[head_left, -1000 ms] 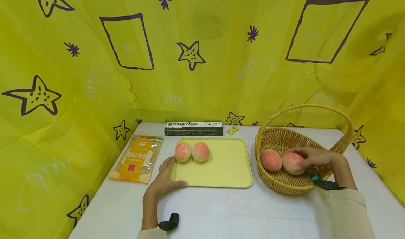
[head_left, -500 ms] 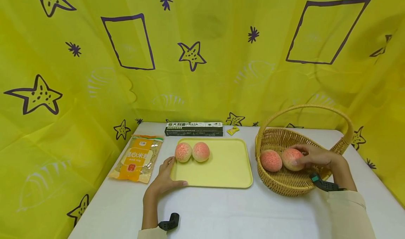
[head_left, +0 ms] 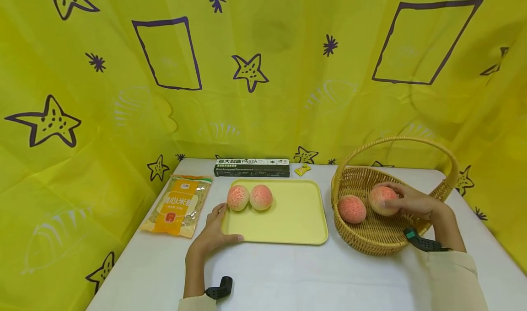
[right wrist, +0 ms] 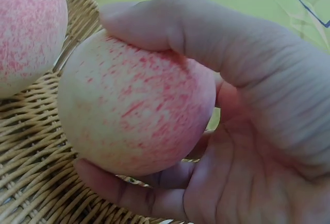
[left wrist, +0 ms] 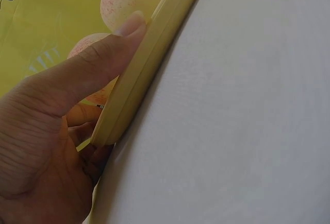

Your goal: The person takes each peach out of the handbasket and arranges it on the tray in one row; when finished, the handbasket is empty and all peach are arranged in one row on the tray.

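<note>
My right hand (head_left: 411,201) grips a pink and cream peach (head_left: 383,200) inside the wicker basket (head_left: 366,246). In the right wrist view, thumb and fingers wrap around this peach (right wrist: 136,110). A second peach (head_left: 352,209) lies to its left in the basket. My left hand (head_left: 214,233) holds the front-left corner of a pale yellow tray (head_left: 288,219). The left wrist view has the thumb on the tray's rim (left wrist: 136,69) and the other fingers around the corner, partly hidden. Two more peaches, a left one (head_left: 238,197) and a right one (head_left: 261,197), sit side by side at the tray's back left.
An orange and clear food bag (head_left: 177,206) lies left of the tray. Behind the tray is a long pasta box (head_left: 252,168), with a small yellow wrapped candy (head_left: 302,169) beside it. The basket's tall handle (head_left: 395,139) arches over its opening. A patterned yellow curtain (head_left: 288,105) surrounds the white table.
The peach in my right hand has risen slightly and now stands a little apart from the other basket peach. My left hand stays at the tray.
</note>
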A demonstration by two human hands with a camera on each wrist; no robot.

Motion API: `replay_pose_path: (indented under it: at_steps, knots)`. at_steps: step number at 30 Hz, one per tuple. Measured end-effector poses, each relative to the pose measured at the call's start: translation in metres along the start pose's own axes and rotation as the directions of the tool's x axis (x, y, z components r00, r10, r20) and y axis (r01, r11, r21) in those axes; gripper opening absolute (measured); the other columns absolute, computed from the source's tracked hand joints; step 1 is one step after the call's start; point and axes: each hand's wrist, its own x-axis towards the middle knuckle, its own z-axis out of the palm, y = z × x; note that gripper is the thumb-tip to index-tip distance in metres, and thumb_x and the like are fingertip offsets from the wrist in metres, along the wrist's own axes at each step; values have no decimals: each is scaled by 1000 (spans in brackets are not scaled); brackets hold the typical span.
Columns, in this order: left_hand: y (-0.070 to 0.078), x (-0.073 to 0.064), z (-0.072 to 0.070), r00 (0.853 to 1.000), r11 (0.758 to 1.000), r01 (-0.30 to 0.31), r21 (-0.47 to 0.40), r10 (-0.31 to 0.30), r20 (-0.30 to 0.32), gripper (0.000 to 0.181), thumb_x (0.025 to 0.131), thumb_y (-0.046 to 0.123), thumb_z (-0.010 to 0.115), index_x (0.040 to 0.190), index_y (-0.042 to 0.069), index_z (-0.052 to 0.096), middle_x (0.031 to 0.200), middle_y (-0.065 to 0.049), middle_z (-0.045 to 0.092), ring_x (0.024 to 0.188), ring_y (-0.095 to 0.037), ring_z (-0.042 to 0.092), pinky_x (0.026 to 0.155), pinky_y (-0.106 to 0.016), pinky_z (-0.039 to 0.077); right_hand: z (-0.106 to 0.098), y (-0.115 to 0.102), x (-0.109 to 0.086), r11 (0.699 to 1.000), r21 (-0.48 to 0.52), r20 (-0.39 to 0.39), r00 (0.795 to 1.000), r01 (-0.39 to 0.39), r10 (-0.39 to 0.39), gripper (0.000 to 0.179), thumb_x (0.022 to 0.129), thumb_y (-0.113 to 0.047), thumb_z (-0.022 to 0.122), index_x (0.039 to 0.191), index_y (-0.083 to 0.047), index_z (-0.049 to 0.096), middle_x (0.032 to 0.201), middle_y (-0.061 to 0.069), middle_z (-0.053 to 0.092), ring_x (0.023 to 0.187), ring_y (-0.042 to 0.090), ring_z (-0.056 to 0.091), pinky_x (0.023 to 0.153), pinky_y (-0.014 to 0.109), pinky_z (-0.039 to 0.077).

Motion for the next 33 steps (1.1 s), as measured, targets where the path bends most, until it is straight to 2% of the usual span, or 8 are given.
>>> replay_pose_path:
  at_steps: [5,8,12,17,21,25,28,33]
  knots:
    - [-1,1,0,1000,1000,-15,0,15,-1,118,65,46,87,156,8,23,161,-14,19,146,-37,17,116,-62,22,0,-6,-3,999,14,-29,999,33,-33,49,97,-14,55,143,-12,36,120,4,50,99,11,59,78,38,56]
    - [-1,2,0,999,999,-33,2,33,-3,117,65,45,87,156,7,23,160,-15,20,145,-38,18,115,-62,22,1,-7,-6,992,60,-4,994,108,-108,45,101,-10,48,144,-18,36,119,-4,52,99,9,60,78,40,58]
    - [-2,2,0,1000,1000,-31,6,31,-3,117,65,46,87,156,8,22,160,-15,19,146,-38,18,115,-62,22,2,-7,-8,978,93,23,982,185,-187,45,102,-4,41,145,-18,35,120,-10,55,100,8,61,78,39,58]
    - [-2,2,0,1000,1000,-26,6,26,-6,117,65,46,87,156,9,22,161,-14,19,146,-37,17,115,-61,22,7,-9,-13,978,-6,-38,977,210,-210,57,96,-3,53,147,-5,27,119,-8,56,101,7,61,79,33,56]
    - [-2,2,-1,999,999,-32,0,32,-9,117,65,46,87,156,8,23,161,-14,19,146,-37,18,115,-62,22,11,-16,-18,961,-94,-80,961,258,-266,68,89,1,62,146,-3,26,119,-6,57,101,6,61,79,27,55]
    - [-2,2,-1,1000,1000,-24,-8,24,-4,118,66,46,87,156,8,21,161,-14,18,147,-37,16,116,-62,21,16,-25,-23,946,-91,-67,945,312,-319,72,87,6,62,147,-3,24,121,-6,55,102,4,60,80,25,55]
    - [-2,2,-1,1000,1000,-19,-7,19,0,118,66,46,87,156,9,20,161,-14,17,147,-37,16,116,-62,21,21,-32,-27,943,-67,-58,942,326,-330,74,87,9,62,148,-3,24,122,-5,54,103,4,60,80,25,55]
    - [-2,0,-1,1000,1000,-13,-12,13,-1,119,65,46,87,156,9,21,161,-14,18,147,-37,16,116,-62,21,26,-46,-31,933,-30,21,934,357,-357,74,86,12,62,149,-2,25,128,-3,53,104,7,61,82,26,55]
